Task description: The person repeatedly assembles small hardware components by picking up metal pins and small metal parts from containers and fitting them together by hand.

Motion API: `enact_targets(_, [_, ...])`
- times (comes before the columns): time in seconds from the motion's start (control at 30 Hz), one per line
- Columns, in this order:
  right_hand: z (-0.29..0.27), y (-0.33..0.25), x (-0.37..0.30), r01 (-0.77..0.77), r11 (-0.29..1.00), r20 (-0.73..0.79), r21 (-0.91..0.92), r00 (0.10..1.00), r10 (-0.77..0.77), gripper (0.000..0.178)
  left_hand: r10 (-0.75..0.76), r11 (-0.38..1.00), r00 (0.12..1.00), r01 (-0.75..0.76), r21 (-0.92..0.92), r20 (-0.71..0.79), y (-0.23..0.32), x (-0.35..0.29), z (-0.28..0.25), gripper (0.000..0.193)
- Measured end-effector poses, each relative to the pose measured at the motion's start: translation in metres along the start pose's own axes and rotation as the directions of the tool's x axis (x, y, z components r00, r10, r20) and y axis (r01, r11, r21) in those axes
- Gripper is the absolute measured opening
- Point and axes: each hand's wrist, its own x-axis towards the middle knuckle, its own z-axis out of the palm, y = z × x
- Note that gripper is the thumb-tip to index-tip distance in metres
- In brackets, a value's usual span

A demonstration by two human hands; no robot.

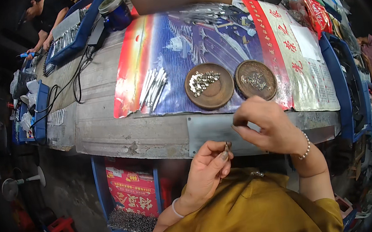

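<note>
My left hand point(211, 162) is closed in a pinch in front of the table edge, holding a small thin metal piece point(227, 146) upright between thumb and fingertips. Up and to the right, my right hand point(265, 124) hangs by the table edge with curled fingers; whatever lies between its fingertips is too small or hidden. Just beyond it sits a round brown dish point(244, 93) with small silvery pieces point(255, 81). Beside that, another brown dish point(211, 102) holds shiny small metal parts point(204, 81). Slim silvery rods point(153, 88) lie in a bunch further left.
A printed poster point(173, 101) covers part of the grey table point(106, 128), with more metal rods point(203, 13) at its far side. Blue bins stand right point(342, 87) and far left point(77, 34). Below the edge, a blue drawer point(157, 186) holds small metal parts. Another person point(46, 17) works far left.
</note>
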Motion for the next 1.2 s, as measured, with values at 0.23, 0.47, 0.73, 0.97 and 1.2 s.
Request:
enact_targets(0.23, [0.028,-0.009,-0.058,-0.141,0.9,-0.219,0.412,0.944,0.248,0.014,0.034,0.975,0.999,-0.04,0.221,0.029,-0.017,0.012,0.012,0.018])
enact_targets(0.47, [0.049,-0.013,-0.088,-0.268,0.717,-0.185,0.644,0.854,0.485,0.015,0.071,0.966,0.995,-0.087,0.245,0.074,-0.031,0.008,0.014,0.022])
enact_targets(0.73, [0.054,-0.022,-0.102,-0.281,0.823,-0.311,0.494,0.827,0.468,0.011,0.194,0.899,0.971,-0.232,0.371,0.137,-0.049,0.01,0.019,0.024])
enact_targets(0.97, [0.056,-0.028,-0.095,-0.294,0.846,-0.366,0.444,0.802,0.471,0.009,0.26,0.904,0.948,-0.305,0.299,0.182,-0.047,0.006,0.02,0.024])
enact_targets(1.2, [0.052,0.007,-0.101,-0.185,0.283,0.02,0.941,0.866,0.5,0.037,0.454,0.781,0.855,-0.517,0.349,0.25,-0.056,0.003,0.025,0.017])
